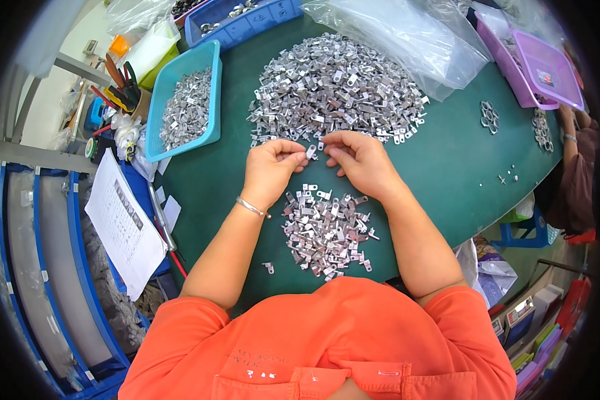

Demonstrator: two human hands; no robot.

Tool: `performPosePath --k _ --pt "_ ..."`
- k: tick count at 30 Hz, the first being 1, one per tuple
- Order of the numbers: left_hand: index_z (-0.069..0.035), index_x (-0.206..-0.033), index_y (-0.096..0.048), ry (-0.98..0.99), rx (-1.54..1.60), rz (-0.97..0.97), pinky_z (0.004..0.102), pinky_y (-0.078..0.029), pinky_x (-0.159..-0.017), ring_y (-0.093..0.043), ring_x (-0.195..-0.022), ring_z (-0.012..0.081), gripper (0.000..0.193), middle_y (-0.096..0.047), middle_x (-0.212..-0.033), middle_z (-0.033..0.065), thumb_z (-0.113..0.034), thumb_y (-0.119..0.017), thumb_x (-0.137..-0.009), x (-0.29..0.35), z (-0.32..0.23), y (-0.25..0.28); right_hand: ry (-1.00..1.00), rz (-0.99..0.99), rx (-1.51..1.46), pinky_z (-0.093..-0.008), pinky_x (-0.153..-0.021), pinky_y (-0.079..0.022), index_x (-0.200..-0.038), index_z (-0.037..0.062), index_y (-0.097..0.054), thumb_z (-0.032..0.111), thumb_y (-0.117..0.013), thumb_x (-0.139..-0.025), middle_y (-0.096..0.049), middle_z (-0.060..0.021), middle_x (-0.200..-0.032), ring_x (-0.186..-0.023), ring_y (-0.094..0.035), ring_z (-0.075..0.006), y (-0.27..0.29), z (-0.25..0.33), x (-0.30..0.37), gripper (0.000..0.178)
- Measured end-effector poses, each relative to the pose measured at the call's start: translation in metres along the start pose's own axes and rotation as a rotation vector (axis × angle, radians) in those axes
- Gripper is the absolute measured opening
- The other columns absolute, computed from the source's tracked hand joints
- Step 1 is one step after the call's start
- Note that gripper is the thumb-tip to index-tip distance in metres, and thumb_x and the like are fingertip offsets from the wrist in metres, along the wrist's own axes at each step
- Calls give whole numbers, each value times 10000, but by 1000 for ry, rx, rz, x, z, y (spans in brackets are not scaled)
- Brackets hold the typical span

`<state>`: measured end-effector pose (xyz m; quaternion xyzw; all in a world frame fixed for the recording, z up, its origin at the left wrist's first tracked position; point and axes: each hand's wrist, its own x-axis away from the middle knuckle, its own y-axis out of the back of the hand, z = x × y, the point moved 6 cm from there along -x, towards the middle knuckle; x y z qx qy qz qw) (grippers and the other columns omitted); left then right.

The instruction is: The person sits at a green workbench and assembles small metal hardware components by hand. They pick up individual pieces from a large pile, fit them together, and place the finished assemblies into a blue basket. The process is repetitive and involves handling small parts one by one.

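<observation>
My left hand (271, 170) pinches a small silvery metal bracket (311, 152) with a hole in it, at the near edge of a large heap of similar brackets (340, 83). Close beside it, my right hand (363, 163) has its thumb and fingers curled together by the same heap edge. Whatever lies between those right fingertips is too small to make out. Between my forearms, nearer my body, spreads a smaller pile of brackets (330, 230). A single loose bracket (268, 267) lies left of that pile on the green table (440, 187).
A teal basket (218, 100) of small metal parts stands left of the heap, a blue bin (260, 23) behind it. Clear plastic bags (407, 43) lie at the back. A purple basket (547, 60) and metal rings (489, 117) are at right, near another person's arm (569, 133). Papers (123, 227) hang at left.
</observation>
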<state>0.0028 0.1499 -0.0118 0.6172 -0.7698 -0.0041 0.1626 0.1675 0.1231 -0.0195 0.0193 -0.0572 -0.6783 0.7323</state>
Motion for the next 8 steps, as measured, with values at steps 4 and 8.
performPosePath --k 4,8 --pt "64 -959 -627 21 187 92 254 -549 -680 -659 -750 169 125 -665 -896 129 28 -622 -839 10 -8 -5 7 118 -179 -226 -610 -518 -1005 -14 -638 -20 -590 -860 -665 -56 -840 -716 -627 -103 -5 8 3 154" --pt "-78 -986 -669 -356 -393 -21 303 -550 -747 -663 -853 188 133 -665 -969 68 -43 -639 -861 3 -12 8 6 502 -95 -211 -591 -519 -987 13 -679 -17 -635 -826 -683 -67 -837 -697 -634 -106 -6 13 11 170"
